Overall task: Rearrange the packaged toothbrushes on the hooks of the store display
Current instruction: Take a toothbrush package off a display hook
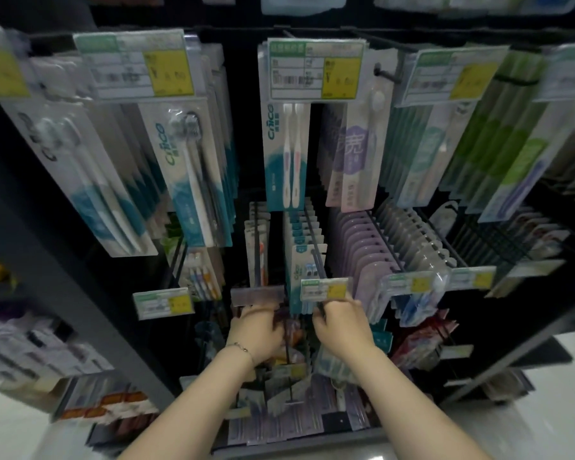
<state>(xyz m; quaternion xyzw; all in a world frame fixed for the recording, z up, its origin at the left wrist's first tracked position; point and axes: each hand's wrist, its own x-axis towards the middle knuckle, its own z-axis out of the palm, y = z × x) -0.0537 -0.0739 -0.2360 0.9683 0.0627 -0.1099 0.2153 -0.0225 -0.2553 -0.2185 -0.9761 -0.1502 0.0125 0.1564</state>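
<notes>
Both arms reach forward, left hand and right hand clenched on hooked packs.

two hands at toothbrush hooks

My one head-worn camera looks forward and steeply down at the store display, close up; my left hand and right hand enter from 6 o'clock.
</notes>
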